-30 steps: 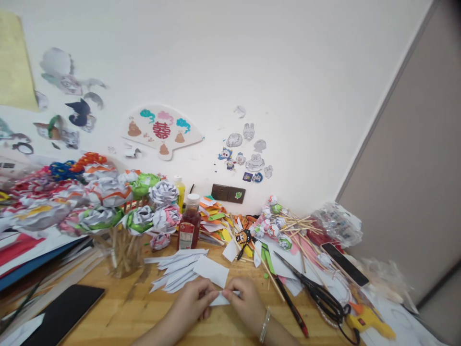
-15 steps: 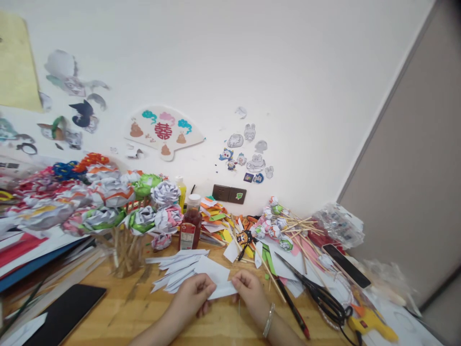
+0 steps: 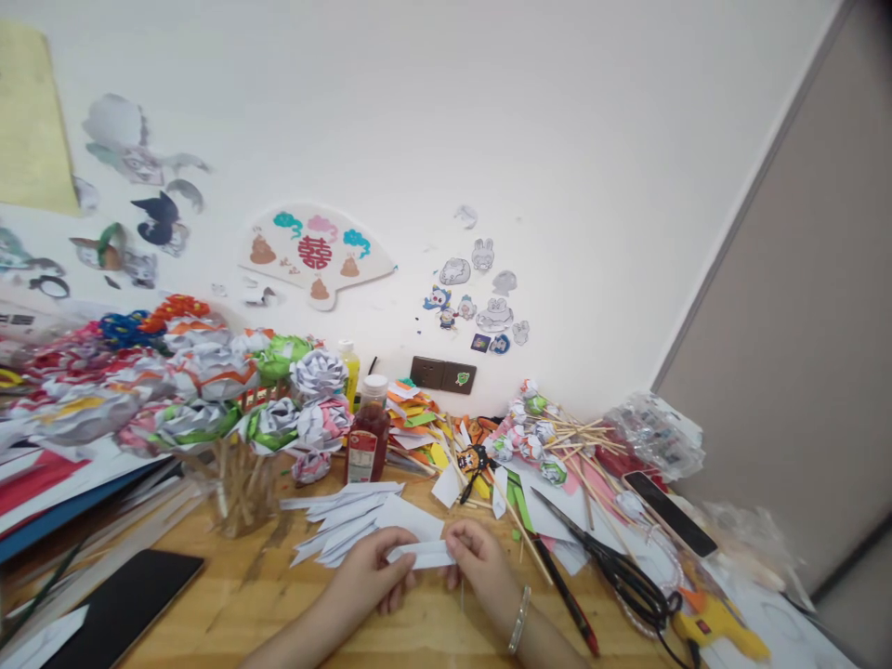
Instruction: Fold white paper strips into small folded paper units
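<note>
A small white paper (image 3: 430, 555) with a folded strip along its near side is pinched between my two hands over the table's front. My left hand (image 3: 378, 569) grips its left end between thumb and fingers. At the right end, the closed fingertips of my right hand (image 3: 479, 560) hold the other edge; a bracelet circles that wrist. Just behind lies a fanned pile of white folded papers (image 3: 338, 522). Parts of the held sheet are hidden by my fingers.
Paper flowers (image 3: 216, 372) stand in a clear container at left, beside a dark red bottle (image 3: 368, 437). Black scissors (image 3: 627, 581), a pen (image 3: 568, 595), a yellow glue gun (image 3: 725, 627) and a phone (image 3: 669, 513) lie at right. A black tablet-like slab (image 3: 132, 609) is front left.
The near part of the paper now shows as a narrow folded strip, where it was a broader flap. My hands stay in nearly the same place.
</note>
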The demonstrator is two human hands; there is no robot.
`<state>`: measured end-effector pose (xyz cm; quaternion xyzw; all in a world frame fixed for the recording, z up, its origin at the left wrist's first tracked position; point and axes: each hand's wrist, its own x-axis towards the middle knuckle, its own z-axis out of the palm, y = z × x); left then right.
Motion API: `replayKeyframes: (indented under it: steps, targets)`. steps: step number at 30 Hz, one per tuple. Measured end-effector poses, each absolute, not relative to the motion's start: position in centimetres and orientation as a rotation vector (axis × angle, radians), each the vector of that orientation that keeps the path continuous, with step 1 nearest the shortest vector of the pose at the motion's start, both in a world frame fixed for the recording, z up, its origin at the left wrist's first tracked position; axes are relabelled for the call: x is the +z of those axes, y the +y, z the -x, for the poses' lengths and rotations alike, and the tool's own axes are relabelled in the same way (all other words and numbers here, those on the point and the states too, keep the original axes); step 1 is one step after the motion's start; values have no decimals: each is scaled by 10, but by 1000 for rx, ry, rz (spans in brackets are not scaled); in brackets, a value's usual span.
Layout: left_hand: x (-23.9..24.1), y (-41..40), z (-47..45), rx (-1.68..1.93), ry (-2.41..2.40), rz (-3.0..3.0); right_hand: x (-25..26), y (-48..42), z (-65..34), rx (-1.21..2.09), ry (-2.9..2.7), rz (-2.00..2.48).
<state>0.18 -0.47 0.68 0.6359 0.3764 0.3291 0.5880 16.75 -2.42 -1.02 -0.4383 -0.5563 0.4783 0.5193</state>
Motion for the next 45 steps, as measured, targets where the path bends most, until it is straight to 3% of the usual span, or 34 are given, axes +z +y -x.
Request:
replayKeyframes:
  steps: [16, 37, 45]
  targets:
    - [19, -10, -1, 775, 750, -1150, -16, -22, -169, 1186, -1296, 994]
    - [11, -6, -4, 895, 872, -1400, -7, -23, -169, 1156, -1305, 975]
    - [8, 0, -4, 915, 823, -1221, -6, -23, -168, 1144, -1302, 906]
